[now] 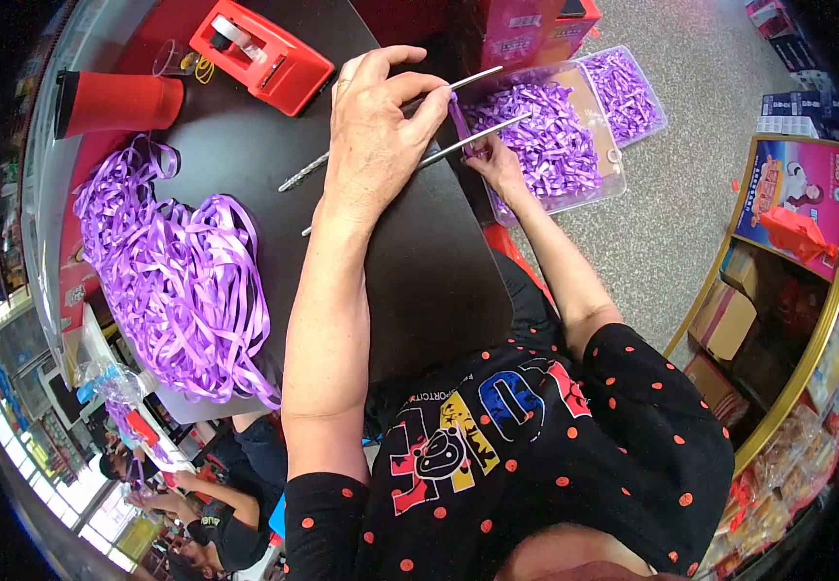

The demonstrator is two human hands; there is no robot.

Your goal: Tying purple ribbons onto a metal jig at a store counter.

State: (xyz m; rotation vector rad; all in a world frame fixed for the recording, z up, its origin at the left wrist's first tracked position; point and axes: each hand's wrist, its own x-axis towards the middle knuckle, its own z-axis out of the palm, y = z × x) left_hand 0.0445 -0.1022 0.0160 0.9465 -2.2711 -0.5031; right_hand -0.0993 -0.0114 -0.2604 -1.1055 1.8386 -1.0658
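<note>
At the table's far edge, my left hand (376, 131) is closed, thumb and forefinger pinching a purple ribbon (458, 116) beside a thin metal rod (477, 76). A second metal rod (487, 134) runs nearly parallel to it, nearer to me; both pass by my left hand and stick out past the table edge. Lower and to the right, my right hand (502, 172) closes its fingertips on the ribbon's lower part, at the near side of a clear plastic bin (601, 201). Many short purple ribbon pieces (545, 136) fill that bin. Its fingertips are partly hidden.
A big heap of long purple ribbon (187, 281) covers the left of the dark table (419, 281). Behind it stand a red cup (124, 102) and a red tape dispenser (269, 58). Another bin (663, 121) adjoins the first. A gold-edged display case (807, 358) stands right; people sit lower left.
</note>
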